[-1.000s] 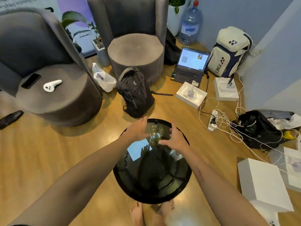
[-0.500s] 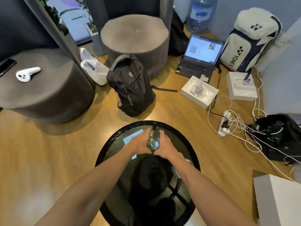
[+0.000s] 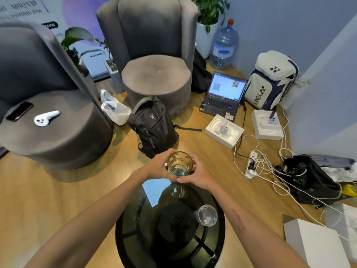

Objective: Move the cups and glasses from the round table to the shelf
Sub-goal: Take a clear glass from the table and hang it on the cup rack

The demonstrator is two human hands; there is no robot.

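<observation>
Lifted off the round table (image 3: 135, 238) now, where half a second back it sat on the dark top: glass (image 3: 179, 164) cupped between left hand (image 3: 160, 167) and right hand (image 3: 195, 176), both wrapped round it, above the far rim. Second glass (image 3: 207, 215) left near the right edge. Backpack (image 3: 152, 124) and cables (image 3: 270, 171) crowding the floor ahead; no shelf in sight.

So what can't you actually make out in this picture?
- The shelf: nowhere in the head view, so the destination is unknown.
- The held glass: its sides and base are hidden by the left hand and right hand.
- The round table: its near edge is cut off by the frame's bottom.
- The laptop: its screen text is too small.
</observation>
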